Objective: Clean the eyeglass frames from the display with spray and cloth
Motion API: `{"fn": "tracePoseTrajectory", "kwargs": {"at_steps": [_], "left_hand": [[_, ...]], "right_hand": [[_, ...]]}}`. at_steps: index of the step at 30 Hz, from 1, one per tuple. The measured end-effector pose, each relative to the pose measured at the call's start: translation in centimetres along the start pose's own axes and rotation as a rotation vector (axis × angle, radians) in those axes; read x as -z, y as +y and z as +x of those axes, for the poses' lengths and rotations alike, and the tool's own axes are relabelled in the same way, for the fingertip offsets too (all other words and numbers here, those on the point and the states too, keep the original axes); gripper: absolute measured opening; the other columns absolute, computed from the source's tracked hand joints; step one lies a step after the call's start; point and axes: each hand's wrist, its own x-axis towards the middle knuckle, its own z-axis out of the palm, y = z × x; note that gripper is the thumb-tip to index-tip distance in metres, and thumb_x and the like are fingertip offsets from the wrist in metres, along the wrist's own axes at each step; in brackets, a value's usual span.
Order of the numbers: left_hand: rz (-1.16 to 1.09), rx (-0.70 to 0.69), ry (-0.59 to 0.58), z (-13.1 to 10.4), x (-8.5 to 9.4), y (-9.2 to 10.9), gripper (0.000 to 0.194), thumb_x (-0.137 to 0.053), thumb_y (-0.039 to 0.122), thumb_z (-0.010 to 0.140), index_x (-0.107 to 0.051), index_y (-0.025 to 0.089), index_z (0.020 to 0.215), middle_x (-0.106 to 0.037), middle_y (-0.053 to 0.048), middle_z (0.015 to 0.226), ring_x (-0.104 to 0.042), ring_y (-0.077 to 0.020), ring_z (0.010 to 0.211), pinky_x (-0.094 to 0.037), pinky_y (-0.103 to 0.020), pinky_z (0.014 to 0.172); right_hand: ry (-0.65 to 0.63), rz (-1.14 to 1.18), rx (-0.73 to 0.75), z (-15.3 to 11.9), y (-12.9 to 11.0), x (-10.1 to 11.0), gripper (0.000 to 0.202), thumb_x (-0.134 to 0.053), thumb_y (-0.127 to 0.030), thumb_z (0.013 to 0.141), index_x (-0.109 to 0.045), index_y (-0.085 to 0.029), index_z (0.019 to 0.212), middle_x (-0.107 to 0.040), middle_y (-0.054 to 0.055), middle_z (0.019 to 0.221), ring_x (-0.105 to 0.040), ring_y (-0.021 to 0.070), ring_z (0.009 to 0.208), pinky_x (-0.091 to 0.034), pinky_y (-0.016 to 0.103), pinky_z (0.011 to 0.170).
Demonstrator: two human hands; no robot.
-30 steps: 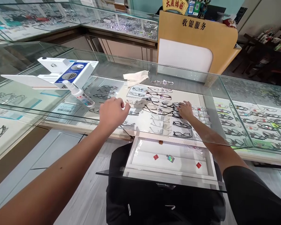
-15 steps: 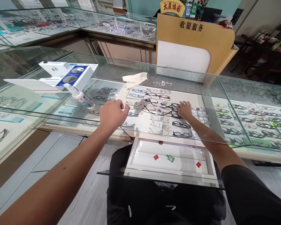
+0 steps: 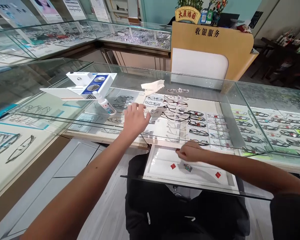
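Note:
My left hand (image 3: 136, 118) hovers over the glass counter top (image 3: 130, 75), fingers loosely apart with nothing visible in them. Beyond it lies a crumpled cream cloth (image 3: 152, 87). To its left a white spray bottle (image 3: 105, 104) leans at a tilt. My right hand (image 3: 191, 151) is over the back of a pulled-out white drawer (image 3: 150, 163), its fingers closed in a pinch. At the fingertips shows a small dark red piece (image 3: 177, 150); whether it is gripped is unclear. Red tags (image 3: 173, 166) and a grey tag (image 3: 188, 167) lie in the drawer.
Rows of eyeglasses (image 3: 198, 132) lie ahead of my hands, and a single pair (image 3: 177, 90) sits farther back. An opened white and blue box (image 3: 96, 85) stands at left. The drawer's glass edge (image 3: 195, 190) juts over my lap. A wooden cashier desk (image 3: 210, 43) stands behind.
My right hand has left the eyeglasses and come down to the back of the drawer, its fingers now pinched. My left hand's fingers have loosened. The view has shifted slightly left.

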Motion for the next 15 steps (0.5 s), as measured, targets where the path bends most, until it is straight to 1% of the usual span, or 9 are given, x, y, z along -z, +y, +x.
{"fn": "tracePoseTrajectory", "kwargs": {"at_steps": [2, 4, 6, 7, 8, 9, 12, 14, 15], "left_hand": [[-0.009, -0.047, -0.041, -0.1, -0.1, -0.1, 0.061, -0.036, 0.049, 0.105, -0.054, 0.016, 0.153, -0.045, -0.021, 0.166, -0.039, -0.0395, 0.155, -0.033, -0.055, 0.121], [-0.007, -0.069, -0.116, -0.1, -0.2, -0.2, 0.069, -0.031, 0.052, 0.107, -0.044, 0.014, 0.163, -0.035, -0.019, 0.175, -0.029, -0.0379, 0.163, -0.026, -0.055, 0.129], [0.004, -0.071, -0.179, 0.0, -0.3, -0.3, 0.075, -0.027, 0.054, 0.108, -0.039, 0.011, 0.167, -0.030, -0.019, 0.178, -0.025, -0.0375, 0.166, -0.024, -0.054, 0.132], [0.014, -0.071, -0.192, 0.0, -0.3, -0.3, 0.076, -0.026, 0.055, 0.108, -0.038, 0.011, 0.168, -0.029, -0.019, 0.178, -0.025, -0.0373, 0.166, -0.024, -0.054, 0.132], [0.026, -0.072, -0.195, 0.0, -0.3, -0.3, 0.077, -0.026, 0.056, 0.108, -0.037, 0.010, 0.169, -0.028, -0.018, 0.178, -0.024, -0.0371, 0.167, -0.024, -0.053, 0.133], [0.039, -0.075, -0.196, 0.0, -0.2, -0.3, 0.077, -0.026, 0.056, 0.109, -0.037, 0.010, 0.169, -0.028, -0.018, 0.178, -0.024, -0.0368, 0.167, -0.024, -0.053, 0.134], [0.068, -0.080, -0.206, -0.1, -0.1, -0.3, 0.076, -0.026, 0.056, 0.109, -0.037, 0.011, 0.170, -0.028, -0.017, 0.179, -0.024, -0.0355, 0.167, -0.023, -0.051, 0.135], [0.073, -0.080, -0.218, -0.2, 0.1, -0.2, 0.077, -0.025, 0.056, 0.109, -0.036, 0.010, 0.170, -0.027, -0.017, 0.179, -0.022, -0.0351, 0.168, -0.022, -0.051, 0.136], [0.072, -0.080, -0.224, -0.3, 0.2, -0.1, 0.077, -0.025, 0.056, 0.110, -0.036, 0.010, 0.170, -0.026, -0.017, 0.179, -0.021, -0.0349, 0.168, -0.022, -0.051, 0.136]], "right_hand": [[-0.109, 0.050, 0.099, -2.3, -3.1, 0.5, 0.056, -0.050, -0.038, 0.102, -0.043, -0.022, 0.049, -0.039, -0.003, 0.046, -0.024, 0.0140, 0.047, -0.028, 0.033, 0.061], [-0.148, 0.136, 0.185, -4.2, -5.3, 1.9, 0.058, -0.049, -0.038, 0.104, -0.036, -0.022, 0.050, -0.034, -0.004, 0.046, -0.018, 0.0132, 0.047, -0.022, 0.033, 0.057], [-0.052, 0.191, 0.271, -5.7, -6.1, 4.1, 0.057, -0.048, -0.038, 0.106, -0.033, -0.022, 0.054, -0.034, -0.004, 0.049, -0.020, 0.0133, 0.049, -0.020, 0.034, 0.055], [0.031, 0.193, 0.308, -6.3, -5.9, 5.4, 0.055, -0.049, -0.037, 0.107, -0.035, -0.022, 0.056, -0.036, -0.004, 0.051, -0.024, 0.0135, 0.050, -0.022, 0.034, 0.056], [0.139, 0.178, 0.323, -6.9, -5.1, 6.6, 0.053, -0.049, -0.037, 0.107, -0.036, -0.023, 0.057, -0.037, -0.003, 0.051, -0.027, 0.0137, 0.050, -0.023, 0.034, 0.056], [0.275, 0.147, 0.287, -7.4, -3.8, 7.9, 0.053, -0.048, -0.036, 0.108, -0.036, -0.023, 0.057, -0.036, -0.003, 0.051, -0.028, 0.0136, 0.050, -0.024, 0.034, 0.056], [0.614, 0.058, -0.011, -9.5, 2.2, 10.7, 0.055, -0.052, -0.041, 0.107, -0.033, -0.023, 0.060, -0.035, -0.004, 0.054, -0.030, 0.0134, 0.051, -0.026, 0.033, 0.056], [0.790, 0.015, -0.206, -11.1, 6.7, 11.5, 0.055, -0.056, -0.044, 0.105, -0.033, -0.023, 0.060, -0.034, -0.003, 0.055, -0.030, 0.0140, 0.053, -0.028, 0.034, 0.058], [0.847, 0.000, -0.281, -11.9, 8.7, 11.6, 0.054, -0.059, -0.045, 0.103, -0.034, -0.023, 0.060, -0.035, -0.003, 0.057, -0.032, 0.0148, 0.055, -0.029, 0.035, 0.059]]}}
